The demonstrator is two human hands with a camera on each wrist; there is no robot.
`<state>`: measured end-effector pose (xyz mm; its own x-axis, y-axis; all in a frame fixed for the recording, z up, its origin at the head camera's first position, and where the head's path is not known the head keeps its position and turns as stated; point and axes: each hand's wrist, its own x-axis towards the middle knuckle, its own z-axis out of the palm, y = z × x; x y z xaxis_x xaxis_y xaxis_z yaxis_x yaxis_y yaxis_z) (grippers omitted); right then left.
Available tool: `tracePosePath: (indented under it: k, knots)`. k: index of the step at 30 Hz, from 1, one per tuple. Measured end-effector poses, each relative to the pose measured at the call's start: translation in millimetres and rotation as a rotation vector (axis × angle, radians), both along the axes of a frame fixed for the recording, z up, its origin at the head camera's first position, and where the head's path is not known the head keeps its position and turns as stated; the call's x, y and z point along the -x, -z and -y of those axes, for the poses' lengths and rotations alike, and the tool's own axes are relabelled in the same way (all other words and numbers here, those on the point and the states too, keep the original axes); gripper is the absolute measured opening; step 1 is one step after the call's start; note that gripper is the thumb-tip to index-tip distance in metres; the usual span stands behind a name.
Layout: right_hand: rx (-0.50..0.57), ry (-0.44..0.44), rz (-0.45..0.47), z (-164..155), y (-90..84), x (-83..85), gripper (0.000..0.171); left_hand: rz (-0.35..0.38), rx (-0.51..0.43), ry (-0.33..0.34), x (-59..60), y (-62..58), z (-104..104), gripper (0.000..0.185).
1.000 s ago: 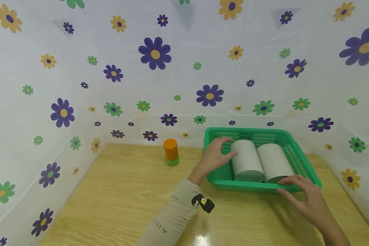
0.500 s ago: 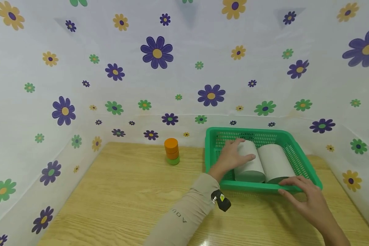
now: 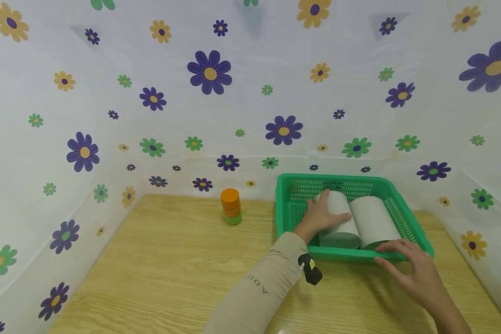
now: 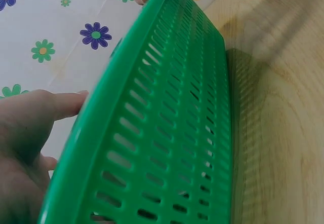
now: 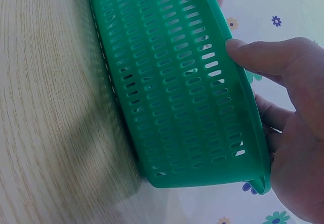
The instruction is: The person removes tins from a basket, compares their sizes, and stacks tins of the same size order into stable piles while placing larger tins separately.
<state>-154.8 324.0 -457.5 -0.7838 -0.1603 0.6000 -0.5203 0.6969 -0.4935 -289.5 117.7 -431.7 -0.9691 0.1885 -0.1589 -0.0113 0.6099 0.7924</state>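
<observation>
- Two grey rolls lying side by side in a green basket (image 3: 405, 214), at the right of a wooden table (image 3: 171, 269), close to the flowered back wall.
- Left roll (image 3: 338, 221) under the left hand (image 3: 322, 214): fingers spread and laid over its top, lightly curved round it, arm reaching over the basket's near left corner.
- Right roll (image 3: 373, 220) touching the left one, not touched by either hand.
- Right hand (image 3: 413, 273) at the basket's near right rim, fingers nearly straight, fingertips resting on the edge, thumb beside it; nothing gripped.
- Small black device (image 3: 311, 271) strapped at the left wrist, over a beige sleeve (image 3: 259, 297).
- Stack of orange discs on a green one (image 3: 231, 206) standing well to the left of the basket, near the wall.
</observation>
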Motion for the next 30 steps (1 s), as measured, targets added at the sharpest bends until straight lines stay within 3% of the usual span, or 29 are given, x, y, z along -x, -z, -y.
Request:
tracePosePath:
  k: [9, 15, 24, 30]
  knots:
    - [-0.006, 0.011, 0.01, 0, -0.2, 0.4, 0.037, 0.068, -0.165, -0.05, 10.7, 20.9, -17, 0.106]
    - [-0.01, 0.006, 0.007, -1, -0.2, 0.0, 0.037, 0.068, -0.21, -0.091, 12.4, 27.4, -19, 0.11]
    - [-0.014, 0.011, 0.012, 0, 1.0, -0.5, 0.036, 0.095, -0.217, -0.111, 9.7, 19.8, -10, 0.105]
    - [-0.011, -0.001, 0.003, -1, -0.1, 0.1, 0.036, 0.033, -0.26, -0.113, 5.1, 3.3, 2, 0.102]
